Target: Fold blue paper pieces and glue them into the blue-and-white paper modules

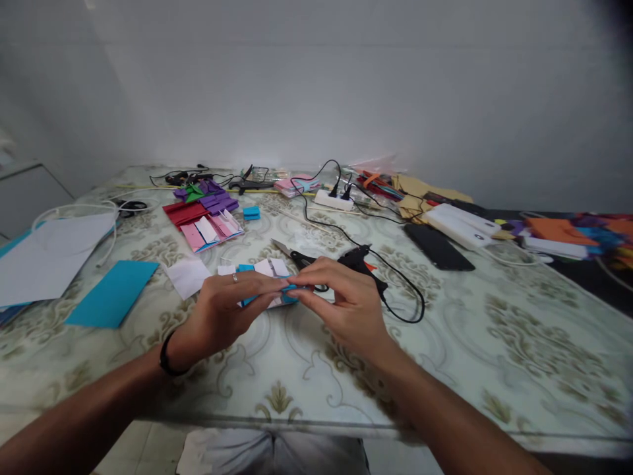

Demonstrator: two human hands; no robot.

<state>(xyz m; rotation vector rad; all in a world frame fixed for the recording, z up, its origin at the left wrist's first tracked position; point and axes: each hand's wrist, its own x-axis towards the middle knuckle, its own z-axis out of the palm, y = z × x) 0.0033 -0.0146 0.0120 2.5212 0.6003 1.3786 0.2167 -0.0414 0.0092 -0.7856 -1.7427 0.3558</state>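
My left hand (232, 300) and my right hand (346, 297) meet over the near middle of the table. The fingertips of both pinch a small piece of blue paper (291, 287), mostly hidden by the fingers. Just behind and below them lie folded blue and white paper pieces (271, 266), partly covered by my hands. Scissors (284, 249) with dark handles lie past my fingers, the blade pointing away to the left. A black glue gun (363, 260) with an orange part rests beyond my right hand, partly behind it.
At left are a blue sheet (116, 293), a white sheet (54, 251) and a small white paper (188, 276). Folded pink and red papers (208, 231) lie farther back. A power strip (333, 200) feeds black cables. A black phone (438, 247) sits at right beside a white device (462, 225).
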